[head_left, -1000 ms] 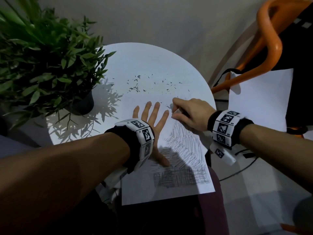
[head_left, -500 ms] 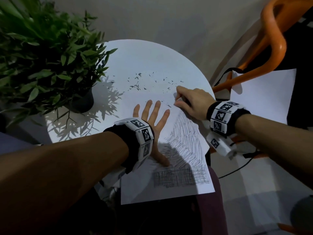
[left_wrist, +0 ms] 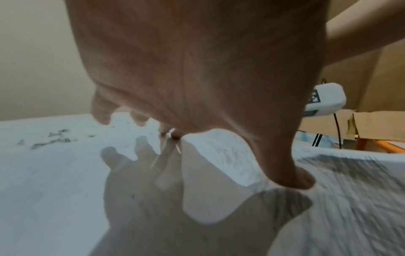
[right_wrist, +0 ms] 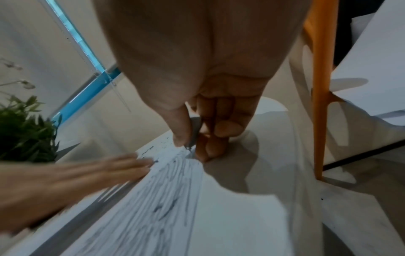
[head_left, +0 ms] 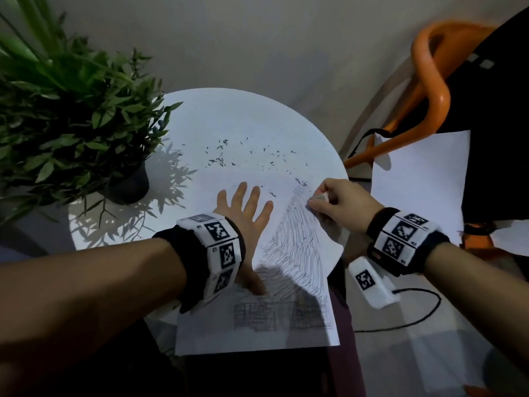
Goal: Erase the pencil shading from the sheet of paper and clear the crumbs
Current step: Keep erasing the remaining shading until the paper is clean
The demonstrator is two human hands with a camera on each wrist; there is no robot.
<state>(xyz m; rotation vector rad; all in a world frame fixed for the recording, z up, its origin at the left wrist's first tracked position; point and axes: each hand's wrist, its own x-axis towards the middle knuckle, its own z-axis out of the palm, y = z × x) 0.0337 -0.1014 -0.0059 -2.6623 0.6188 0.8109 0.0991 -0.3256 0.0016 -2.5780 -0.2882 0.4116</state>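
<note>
erasing step: right hand (head_left: 340, 200) pinches eraser (head_left: 318, 198) on shading (head_left: 297, 247) at far right of paper (head_left: 257, 333) on table (head_left: 229, 116), left hand (head_left: 243, 213) flat, fingers spread, pinning paper; next likely more strokes, then crumbs (head_left: 220, 160).

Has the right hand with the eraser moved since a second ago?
Yes. The right hand slid back along the sheet edge toward the person, away from the scattered crumbs.

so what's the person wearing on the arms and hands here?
Bare forearms and bare hands, no sleeves or gloves. The left hand and right hand each have a black fabric wrist cuff ringed with white blocks printed with black square fiducial tags. A white tagged camera pod with a thin black cable hangs under the right wrist.
</note>
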